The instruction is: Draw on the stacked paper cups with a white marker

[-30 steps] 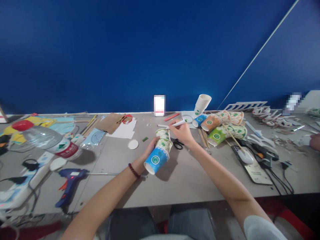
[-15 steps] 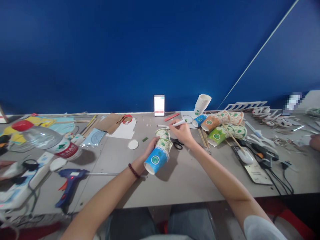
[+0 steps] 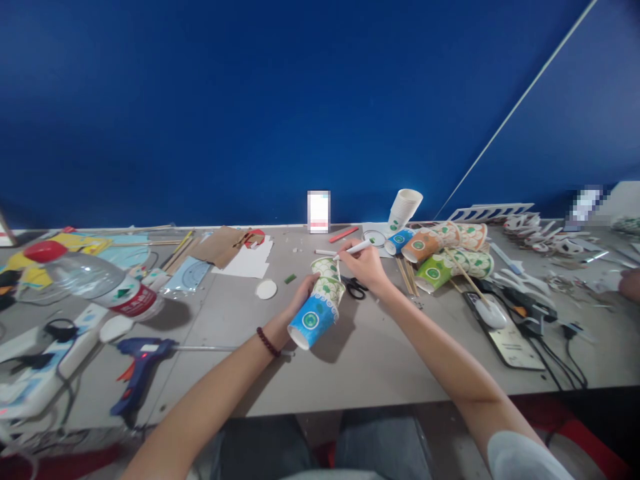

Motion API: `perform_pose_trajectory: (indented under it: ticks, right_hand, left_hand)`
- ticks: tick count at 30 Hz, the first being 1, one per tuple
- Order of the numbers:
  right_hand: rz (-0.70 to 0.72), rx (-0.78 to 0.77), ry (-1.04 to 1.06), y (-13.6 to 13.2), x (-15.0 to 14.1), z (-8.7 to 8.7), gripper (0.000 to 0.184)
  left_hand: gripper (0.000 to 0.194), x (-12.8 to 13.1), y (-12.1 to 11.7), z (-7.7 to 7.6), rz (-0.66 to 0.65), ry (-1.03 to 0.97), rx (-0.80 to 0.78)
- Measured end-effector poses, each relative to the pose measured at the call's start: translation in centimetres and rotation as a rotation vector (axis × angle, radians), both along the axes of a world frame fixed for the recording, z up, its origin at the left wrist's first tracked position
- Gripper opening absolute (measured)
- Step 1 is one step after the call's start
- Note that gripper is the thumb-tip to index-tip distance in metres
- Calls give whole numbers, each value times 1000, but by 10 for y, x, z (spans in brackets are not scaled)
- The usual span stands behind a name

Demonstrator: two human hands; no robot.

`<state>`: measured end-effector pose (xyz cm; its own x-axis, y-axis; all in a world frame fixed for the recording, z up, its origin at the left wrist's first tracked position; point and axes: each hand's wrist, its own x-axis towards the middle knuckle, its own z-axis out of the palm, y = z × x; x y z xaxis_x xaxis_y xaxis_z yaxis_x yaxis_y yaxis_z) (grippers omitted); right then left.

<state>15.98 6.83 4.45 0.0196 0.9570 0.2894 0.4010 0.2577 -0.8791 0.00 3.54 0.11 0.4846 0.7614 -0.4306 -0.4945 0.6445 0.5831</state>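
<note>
My left hand [image 3: 301, 293] is wrapped round a tilted set of joined paper cups [image 3: 316, 312], blue at the lower end and white with green leaf marks at the upper end. Its fingers are partly hidden behind the cups. My right hand [image 3: 367, 265] pinches a white pen [image 3: 354, 250], whose tip is at the rim of the upper cup. Whether the tip touches the cup I cannot tell. Black-handled scissors [image 3: 356, 288] lie just under my right hand. A white round disc [image 3: 266, 289] and a small green piece [image 3: 291, 279] lie left of the cups.
A blue glue gun [image 3: 145, 370] lies at the left, near a large bottle [image 3: 107, 283] and a power strip [image 3: 55, 367]. Joined coloured cups [image 3: 423, 245] and a leaning cup stack [image 3: 404, 208] stand right. A phone [image 3: 319, 212] rests against the wall. Another person's hand [image 3: 630, 285] shows far right.
My right hand and the pen have shifted very slightly at the cup's rim. Another person's hand at the far left edge has gone out of view. The cups have stayed in place.
</note>
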Motion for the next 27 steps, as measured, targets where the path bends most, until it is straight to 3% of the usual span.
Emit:
perform_pose_trajectory:
  ticks: [27]
  right_hand:
    - [-39,7,4,0,1,3,9]
  left_hand:
    - [27,-1,0,-4,-12,-35,18]
